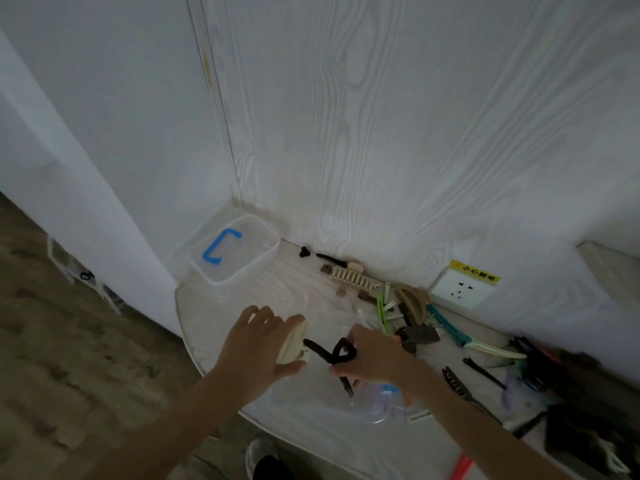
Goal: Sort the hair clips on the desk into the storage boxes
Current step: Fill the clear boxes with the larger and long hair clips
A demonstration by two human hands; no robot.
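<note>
My left hand [254, 344] holds a cream hair clip [293, 342] between thumb and fingers above the desk's left part. My right hand [372, 358] grips a black looped hair clip [337, 355] just right of it, one black prong sticking down below the fingers. A clear storage box [268, 249] with a blue handle [220, 245] on its lid stands at the back left corner of the desk. A second clear box [375, 410] lies under my right wrist, blurred. Several loose clips, cream comb [351, 277], green [381, 311], teal [448, 327] and black [459, 381], lie along the wall and to the right.
The pale wooden desk [214, 320] has a rounded left edge with dark floor beyond. A wall socket [462, 289] with a yellow label sits at the back. Dark objects crowd the right end of the desk. A shoe [261, 452] shows below the desk edge.
</note>
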